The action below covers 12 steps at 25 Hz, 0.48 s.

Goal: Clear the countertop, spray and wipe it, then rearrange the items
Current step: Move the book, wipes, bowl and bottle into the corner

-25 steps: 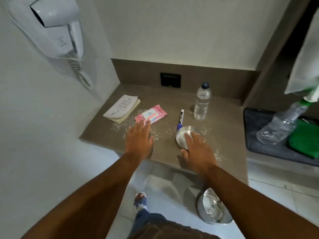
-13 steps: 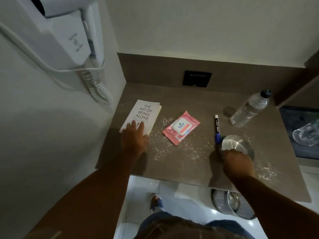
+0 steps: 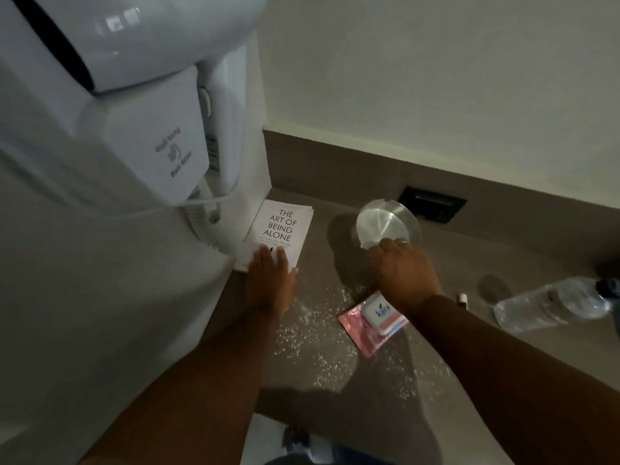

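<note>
Since half a second ago the right hand [image 3: 401,275] has lifted the metal dish [image 3: 385,224] off the near part of the countertop [image 3: 503,263] and now grasps it by its near rim, held toward the back wall in front of the black wall socket [image 3: 432,204]; whether the dish touches the surface cannot be told. The left hand [image 3: 270,283] has stayed on the book [image 3: 280,229], fingers straight and flat on its lower cover, not grasping. The book lies in the back left corner, its left edge against the side wall under the white hair dryer [image 3: 127,95], which crowds the upper left. Open surface lies between book and dish. White crumbs [image 3: 312,344] are scattered across the middle down to the front edge. The pink wipes pack [image 3: 374,322] lies partly under the right wrist, with a pen tip [image 3: 463,298] just beyond the forearm and a water bottle [image 3: 550,307] at far right. The book cover reads "THE ART OF BEING ALONE"; the pack reads "kara"; the dryer's label is blurred.
</note>
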Available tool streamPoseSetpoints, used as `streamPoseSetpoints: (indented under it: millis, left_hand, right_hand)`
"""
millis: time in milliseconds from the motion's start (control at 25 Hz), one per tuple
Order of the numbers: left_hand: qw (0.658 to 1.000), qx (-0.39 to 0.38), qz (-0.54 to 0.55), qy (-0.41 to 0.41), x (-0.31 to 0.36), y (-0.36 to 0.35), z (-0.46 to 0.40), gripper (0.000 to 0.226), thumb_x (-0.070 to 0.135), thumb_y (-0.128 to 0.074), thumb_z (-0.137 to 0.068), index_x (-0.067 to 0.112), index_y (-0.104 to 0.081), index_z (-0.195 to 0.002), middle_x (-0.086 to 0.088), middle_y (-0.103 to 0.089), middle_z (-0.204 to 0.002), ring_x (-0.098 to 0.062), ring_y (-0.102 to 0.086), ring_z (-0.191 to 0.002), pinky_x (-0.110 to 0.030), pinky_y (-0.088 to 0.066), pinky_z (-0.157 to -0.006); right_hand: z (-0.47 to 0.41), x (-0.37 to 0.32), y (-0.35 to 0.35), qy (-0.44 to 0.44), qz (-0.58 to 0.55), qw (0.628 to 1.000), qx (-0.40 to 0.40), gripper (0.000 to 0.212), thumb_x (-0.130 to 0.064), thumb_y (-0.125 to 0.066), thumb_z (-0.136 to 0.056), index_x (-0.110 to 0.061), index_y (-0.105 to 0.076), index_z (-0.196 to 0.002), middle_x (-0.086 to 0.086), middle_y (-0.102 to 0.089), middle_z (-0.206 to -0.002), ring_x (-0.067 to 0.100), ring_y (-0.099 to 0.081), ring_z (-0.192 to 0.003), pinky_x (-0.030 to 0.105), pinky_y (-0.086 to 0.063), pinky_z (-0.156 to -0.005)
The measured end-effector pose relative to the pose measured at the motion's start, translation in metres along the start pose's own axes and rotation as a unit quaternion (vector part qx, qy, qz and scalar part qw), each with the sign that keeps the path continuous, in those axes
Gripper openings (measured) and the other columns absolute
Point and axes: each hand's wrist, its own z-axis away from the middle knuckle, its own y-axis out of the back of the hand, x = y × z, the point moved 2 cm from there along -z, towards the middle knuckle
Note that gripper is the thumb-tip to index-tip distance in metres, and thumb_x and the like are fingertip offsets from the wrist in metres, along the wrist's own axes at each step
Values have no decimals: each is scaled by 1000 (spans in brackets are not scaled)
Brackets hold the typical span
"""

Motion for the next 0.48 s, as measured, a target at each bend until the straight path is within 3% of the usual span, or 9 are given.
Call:
streamPoseSetpoints:
  millis: [80,200,240,360,480]
  left_hand:
    - [1000,3,2,6,5,-1,-23,64,45,-56,-94,7,-42,-143,-32,-40,-146,-46,-42,-133,-53,-37,-107]
    - [1000,-6,19,18,14,-5,-45,65,44,-55,-94,8,-40,-146,-31,-37,-148,-45,-40,-135,-53,-34,-109]
    - [999,-3,32,15,14,-7,-51,65,44,-55,-94,7,-40,-145,-31,-38,-148,-45,-40,-135,-54,-35,-109]
    - [999,1,46,2,9,-11,-55,70,48,-47,-94,5,-34,-148,-29,-32,-152,-43,-34,-139,-52,-33,-112]
    - [997,-6,79,22,6,-12,-49,87,57,-43,-93,2,-14,-153,-24,-15,-160,-37,-17,-147,-46,-19,-120]
  right_hand:
    - [-39,-8,0,48,-16,999,12,16,-18,-64,-83,-12,-68,-97,8,-69,-89,27,-67,-81,40,-57,-65]
    - [-88,-23,-7,119,-60,991,21,49,-32,-27,-86,-8,-69,-95,13,-69,-89,34,-66,-82,44,-55,-66]
    - [-105,-28,-13,130,-63,989,18,52,-32,-25,-86,-9,-70,-98,13,-69,-92,35,-65,-86,44,-54,-68]
    - [-147,-45,-35,175,-35,984,10,23,-18,-55,-86,-10,-71,-100,13,-67,-93,36,-63,-88,41,-51,-69]
    - [-172,-66,-53,215,-81,973,17,10,-2,-71,-72,-3,-72,-82,17,-64,-79,38,-63,-72,37,-48,-56]
